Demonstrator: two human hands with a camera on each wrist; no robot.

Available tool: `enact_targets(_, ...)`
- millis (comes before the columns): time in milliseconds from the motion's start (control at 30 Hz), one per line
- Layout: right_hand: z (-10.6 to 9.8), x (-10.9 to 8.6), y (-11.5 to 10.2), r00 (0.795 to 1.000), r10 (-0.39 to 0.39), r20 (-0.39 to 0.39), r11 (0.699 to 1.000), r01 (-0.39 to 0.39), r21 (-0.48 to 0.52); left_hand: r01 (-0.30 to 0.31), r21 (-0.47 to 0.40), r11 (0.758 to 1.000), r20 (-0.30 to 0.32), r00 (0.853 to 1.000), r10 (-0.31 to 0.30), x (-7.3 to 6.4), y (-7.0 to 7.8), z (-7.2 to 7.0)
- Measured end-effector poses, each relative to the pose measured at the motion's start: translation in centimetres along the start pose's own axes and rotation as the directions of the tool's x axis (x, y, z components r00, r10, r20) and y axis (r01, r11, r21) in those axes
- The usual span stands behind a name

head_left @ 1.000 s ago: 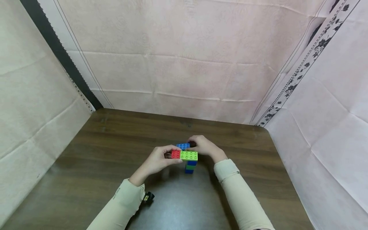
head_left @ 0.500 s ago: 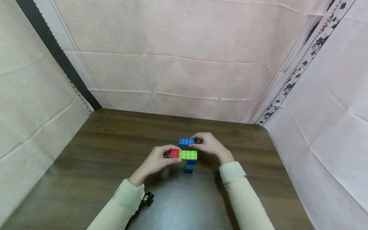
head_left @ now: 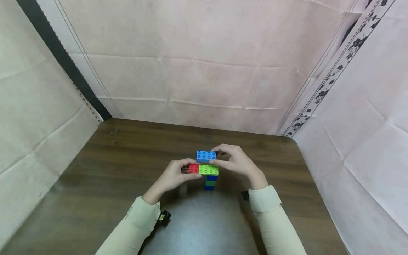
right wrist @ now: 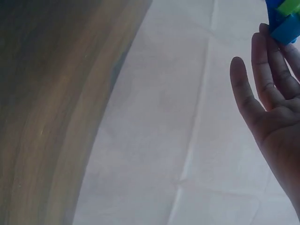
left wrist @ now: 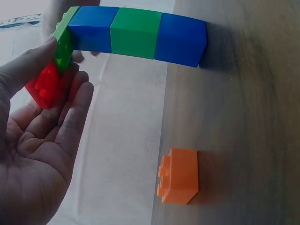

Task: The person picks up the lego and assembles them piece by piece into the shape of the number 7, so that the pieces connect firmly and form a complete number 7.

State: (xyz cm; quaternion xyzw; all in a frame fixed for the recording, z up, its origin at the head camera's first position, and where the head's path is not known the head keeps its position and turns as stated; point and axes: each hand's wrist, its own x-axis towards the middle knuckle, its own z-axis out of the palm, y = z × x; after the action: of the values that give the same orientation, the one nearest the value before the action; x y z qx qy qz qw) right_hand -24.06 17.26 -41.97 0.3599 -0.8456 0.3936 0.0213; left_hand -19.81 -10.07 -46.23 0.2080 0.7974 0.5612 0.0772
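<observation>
A tower of blue and green toy bricks (left wrist: 136,33) stands on the table, topped by a light green brick (head_left: 208,170). A red brick (head_left: 193,168) sits at the left end of that light green one, partly under it in the left wrist view. My left hand (head_left: 173,176) pinches the red brick between thumb and fingers. My right hand (head_left: 234,159) holds a blue eight-stud brick (head_left: 206,156) by its right end, raised just behind the light green brick. In the right wrist view, this blue brick (right wrist: 287,29) shows only at the top corner.
An orange brick (left wrist: 180,176) rests on the wooden table (head_left: 127,170), seen in the left wrist view and hidden in the head view. Pale cloth (head_left: 191,63) hangs around the back and sides of the table.
My right hand has lifted the blue brick from behind the tower and brought it up, closer to the light green brick's level. My left hand stays at the red brick.
</observation>
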Motion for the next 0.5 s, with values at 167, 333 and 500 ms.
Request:
enact_targets(167, 0.4, -0.3, -1.5, 0.991, -0.13, 0.02, 0.991, 0.129, 0.027, -0.019, -0.013, 1.0, 0.002, 1.0, 0.019, 0.1, 0.0, -0.2)
enact_targets(333, 1.0, -0.6, -2.0, 0.983, -0.176, 0.045, 0.984, 0.175, 0.02, -0.029, -0.033, 0.999, 0.009, 1.0, 0.029, 0.2, -0.1, -0.2)
enact_targets(500, 1.8, -1.1, -1.9, 0.992, -0.124, 0.037, 0.992, 0.124, 0.007, 0.005, -0.043, 0.999, 0.008, 1.0, -0.005, -0.3, 0.9, -0.1)
